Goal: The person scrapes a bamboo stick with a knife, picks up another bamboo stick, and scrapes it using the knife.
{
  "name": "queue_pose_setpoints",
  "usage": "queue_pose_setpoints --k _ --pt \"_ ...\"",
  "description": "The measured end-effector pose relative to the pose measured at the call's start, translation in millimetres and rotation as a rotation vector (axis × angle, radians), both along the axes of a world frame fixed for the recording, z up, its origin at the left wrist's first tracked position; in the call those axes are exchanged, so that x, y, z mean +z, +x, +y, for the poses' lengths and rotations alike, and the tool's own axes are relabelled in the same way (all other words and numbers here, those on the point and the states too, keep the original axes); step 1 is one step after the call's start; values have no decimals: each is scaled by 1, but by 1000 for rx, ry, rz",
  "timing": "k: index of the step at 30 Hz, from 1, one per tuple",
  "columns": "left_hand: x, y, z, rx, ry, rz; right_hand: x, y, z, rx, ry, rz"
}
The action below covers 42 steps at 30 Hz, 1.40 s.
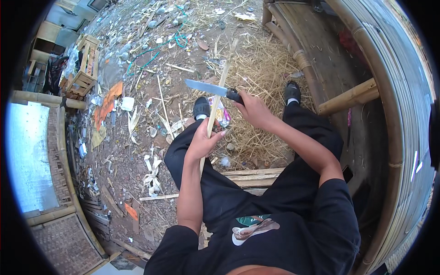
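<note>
My left hand (203, 141) is closed around a long pale bamboo strip (224, 71), which slants up and away from my left thigh. In my right hand (255, 110) is a large knife (206, 87), its dark handle in my fist and its wide blade pointing left. The blade lies across the strip, above my left hand; whether it has cut into the strip I cannot tell. Under the strip's lower part is my black-trousered left leg.
Straw and shavings (261, 87) cover the ground between my feet. Split bamboo pieces (252, 178) lie below my lap. A bamboo-framed bench (330, 59) stands on the right, a wooden crate (86, 66) far left. Litter, an orange scrap (109, 101) and green cord (145, 63) lie around.
</note>
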<state>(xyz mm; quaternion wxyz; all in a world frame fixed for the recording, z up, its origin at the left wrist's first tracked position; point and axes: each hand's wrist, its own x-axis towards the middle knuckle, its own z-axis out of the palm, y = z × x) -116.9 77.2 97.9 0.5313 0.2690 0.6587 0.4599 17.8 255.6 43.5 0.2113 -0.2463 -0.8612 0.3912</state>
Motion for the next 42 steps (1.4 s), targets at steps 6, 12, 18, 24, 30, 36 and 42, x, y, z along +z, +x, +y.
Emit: queue_pose_setpoints --k 6,12,18,24,30,36,42 --pt "-3 -4 0 -1 4 -9 1 12 4 -7 88 15" --pt "-6 -6 1 -61 26 51 14 14 4 33 79 -216" --pt "-14 0 -4 -73 2 116 -13 18 -1 394 548 -137" --pt "-11 -4 13 -54 0 33 -28 -8 68 -203 369 -9" --pt "-8 1 5 -106 -4 5 -13 0 67 -194 -98 -27" --pt "-9 3 9 -100 -40 16 -27 -3 72 -103 -510 19" --pt "-6 0 -1 -85 -39 -30 9 7 8 10 91 -135"
